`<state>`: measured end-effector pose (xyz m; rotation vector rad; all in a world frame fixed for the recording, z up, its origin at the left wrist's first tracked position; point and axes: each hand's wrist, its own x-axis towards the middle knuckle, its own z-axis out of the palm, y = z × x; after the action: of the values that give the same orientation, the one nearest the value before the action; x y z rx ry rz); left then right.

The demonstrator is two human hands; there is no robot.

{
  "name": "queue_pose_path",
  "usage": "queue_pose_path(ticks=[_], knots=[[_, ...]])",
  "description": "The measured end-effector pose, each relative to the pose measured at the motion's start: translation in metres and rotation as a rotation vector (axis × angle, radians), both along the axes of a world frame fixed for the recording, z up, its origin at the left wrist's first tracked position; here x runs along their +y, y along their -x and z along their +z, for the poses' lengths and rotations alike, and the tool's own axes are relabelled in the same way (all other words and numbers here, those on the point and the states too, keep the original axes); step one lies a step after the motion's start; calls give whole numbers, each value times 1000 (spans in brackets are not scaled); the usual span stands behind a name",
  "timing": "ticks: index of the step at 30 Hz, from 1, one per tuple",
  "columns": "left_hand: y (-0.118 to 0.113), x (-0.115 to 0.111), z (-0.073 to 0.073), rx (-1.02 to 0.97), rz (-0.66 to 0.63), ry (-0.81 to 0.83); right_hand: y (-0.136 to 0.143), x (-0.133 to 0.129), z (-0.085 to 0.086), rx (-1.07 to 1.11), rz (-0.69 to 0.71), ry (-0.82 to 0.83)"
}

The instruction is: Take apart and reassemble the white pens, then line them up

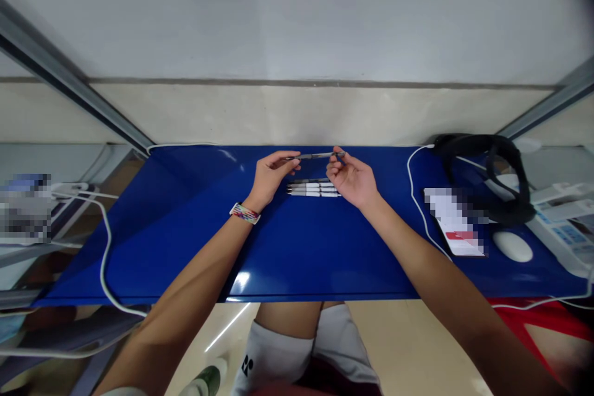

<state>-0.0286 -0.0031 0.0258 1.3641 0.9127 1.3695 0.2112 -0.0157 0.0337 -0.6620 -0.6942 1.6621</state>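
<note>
A slim pen (pixel 318 155) with a clear barrel and dark ends is held level above the far part of the blue table, between both hands. My left hand (pixel 273 173) pinches its left end between thumb and fingers. At the right end, the fingers of my right hand (pixel 351 178) close on the pen, palm turned partly up. Just below the held pen, several white and dark pens (pixel 313 189) lie side by side on the table, their tips to the left. My right hand partly covers their right ends.
On the right of the blue table (pixel 195 235) lie a phone (pixel 457 235), a white mouse (pixel 513 246), a black looped band (pixel 520 173) and a white cable (pixel 413 189). Another white cable (pixel 107 247) hangs at the left edge. A wall (pixel 260 114) stands behind.
</note>
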Motion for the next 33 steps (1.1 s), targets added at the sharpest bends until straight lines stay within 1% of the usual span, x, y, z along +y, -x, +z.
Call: queue_pose_path(ticks=[3,10,15,20,25,30,33], knots=[[1,1,-1,-21,3,25,0,1,-2,-22,-1,6],[0,0,0,-102,-41,63,1,0,-3,-52,-21,-8],[-2,-1,3,-157,-35,91,0,-1,0,-51,9,-36],[-1,-1,4,-165,-40,97,1,-1,0,-72,0,-35],[1,0,5,-167,-22,111,3,0,0,-122,-6,-76],[2,0,6,-204,-22,132,4,-3,3,-70,16,-63],[3,0,6,-195,-20,131,3,-5,5,-87,15,-70]])
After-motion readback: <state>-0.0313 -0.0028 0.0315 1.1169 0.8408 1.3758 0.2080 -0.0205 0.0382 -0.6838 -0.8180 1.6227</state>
